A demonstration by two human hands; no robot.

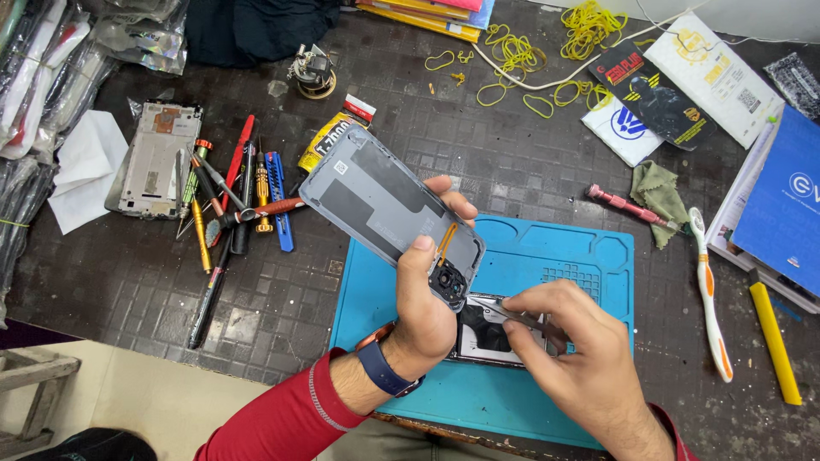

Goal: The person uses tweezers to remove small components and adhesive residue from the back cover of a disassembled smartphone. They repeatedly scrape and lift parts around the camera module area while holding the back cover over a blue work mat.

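My left hand (424,294) grips a grey phone back cover (389,209) with its inner side facing me; my thumb presses on the near face just above the camera cutout, and my other fingers curl round the far edge, their tips showing past it; the cover's long axis runs slantwise, its camera end low and nearest my palm, its other end pointing up and away to the left, beyond my fingertips; an orange strip runs along it just beyond my thumb.

My right hand (571,346) is closed on a pair of tweezers (504,309), pinched between thumb and forefinger; their tips point left toward the camera cutout, just beside my left thumb; whether they touch the cover I cannot tell.

Below both hands lies an opened phone (487,329), partly hidden under my knuckles, on a blue work mat (555,256); well left of my left fingers sits a cluster of screwdrivers (231,201) beside a bare phone frame (154,158); right of my right hand lies a toothbrush (709,294).
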